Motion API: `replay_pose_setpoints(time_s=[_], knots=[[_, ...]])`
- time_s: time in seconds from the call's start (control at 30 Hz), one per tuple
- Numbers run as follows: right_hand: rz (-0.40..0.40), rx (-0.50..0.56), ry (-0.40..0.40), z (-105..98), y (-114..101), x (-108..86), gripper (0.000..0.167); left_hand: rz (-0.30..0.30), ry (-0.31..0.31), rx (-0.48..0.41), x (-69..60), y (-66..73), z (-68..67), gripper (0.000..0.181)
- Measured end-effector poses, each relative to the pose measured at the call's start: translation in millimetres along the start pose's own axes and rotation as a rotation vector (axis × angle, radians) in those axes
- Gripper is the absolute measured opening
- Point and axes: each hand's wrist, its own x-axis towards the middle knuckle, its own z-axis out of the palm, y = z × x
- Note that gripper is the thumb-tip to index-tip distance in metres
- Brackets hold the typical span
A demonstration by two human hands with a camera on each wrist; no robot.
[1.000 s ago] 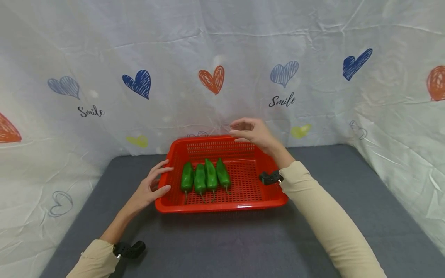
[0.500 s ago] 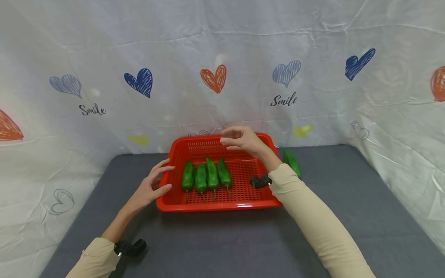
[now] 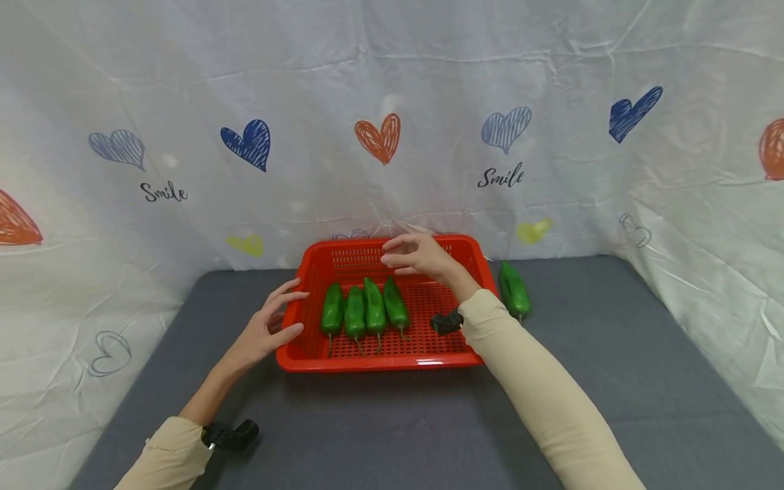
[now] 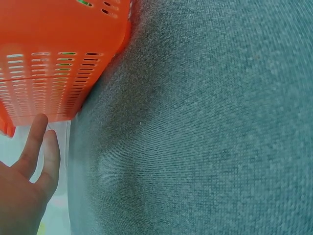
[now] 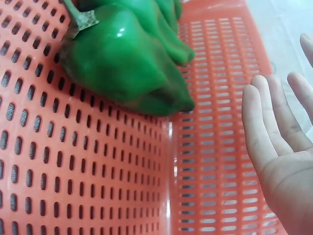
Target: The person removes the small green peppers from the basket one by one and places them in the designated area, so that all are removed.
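A red plastic basket (image 3: 380, 364) with slotted walls stands mid-table in the head view. Several green peppers (image 3: 373, 309) lie side by side in its left half, stems toward the person. Above the basket's back part hovers my right hand (image 3: 422, 257), fingers loosely bent and holding nothing; the right wrist view shows it apart from the nearest green pepper (image 5: 124, 58). At the left rim is my left hand (image 3: 263, 333), its fingers spread; the left wrist view shows two fairly straight fingers near the basket wall (image 4: 44, 95). Whether they touch it I cannot tell.
One more green pepper (image 3: 514, 289) lies on the grey tablecloth (image 3: 612, 340), just right of the basket. A white cloth backdrop (image 3: 429, 82) printed with hearts hangs right behind the table.
My right hand has moved left and down, from the back rim to over the basket. The pepper outside the basket, earlier hidden by the arm, now shows. The left hand stays at the rim.
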Motion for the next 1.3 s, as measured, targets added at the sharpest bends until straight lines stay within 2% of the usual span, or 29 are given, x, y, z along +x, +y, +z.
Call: replay_pose_setpoints(time_s=[0.33,0.73,1.3], knots=[[0.069,-0.007,0.000,-1,14,1.2,0.048,-0.006,-0.001,0.031,0.1,2.0,-0.1,0.053],[0.160,-0.098,0.003,-5,23,-5.4,0.052,-0.012,-0.002,0.028,-0.4,2.1,0.0,0.053],[0.197,-0.083,-0.032,-3,33,-4.3,0.054,0.004,-0.008,0.004,0.2,0.7,-0.5,0.053]])
